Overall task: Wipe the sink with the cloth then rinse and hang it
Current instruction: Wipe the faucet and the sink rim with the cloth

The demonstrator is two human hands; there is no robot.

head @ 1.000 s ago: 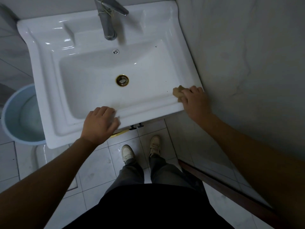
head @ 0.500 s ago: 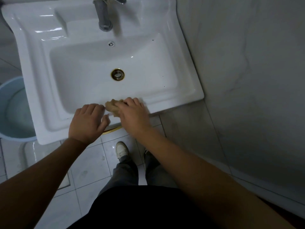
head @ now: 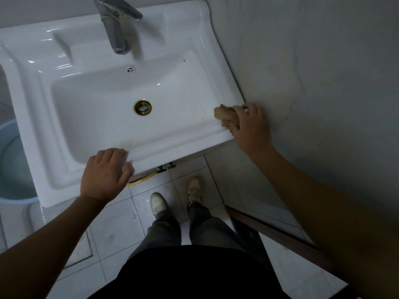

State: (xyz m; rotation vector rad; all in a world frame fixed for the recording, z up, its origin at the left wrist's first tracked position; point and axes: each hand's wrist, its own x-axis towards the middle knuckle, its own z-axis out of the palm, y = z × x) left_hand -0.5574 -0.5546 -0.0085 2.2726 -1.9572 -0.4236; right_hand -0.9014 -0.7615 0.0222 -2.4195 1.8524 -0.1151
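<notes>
We lean over the sink point(head: 54, 169), its left edge cut off. Our left hand point(head: 103, 173) rests loosely, empty, on the front rim. Our right hand point(head: 250, 126) clutches the cloth point(head: 224, 114) at the front right corner, half hiding it.

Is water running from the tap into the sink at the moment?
No, the tap shows no stream, and the sink basin below it holds no flowing water.
</notes>
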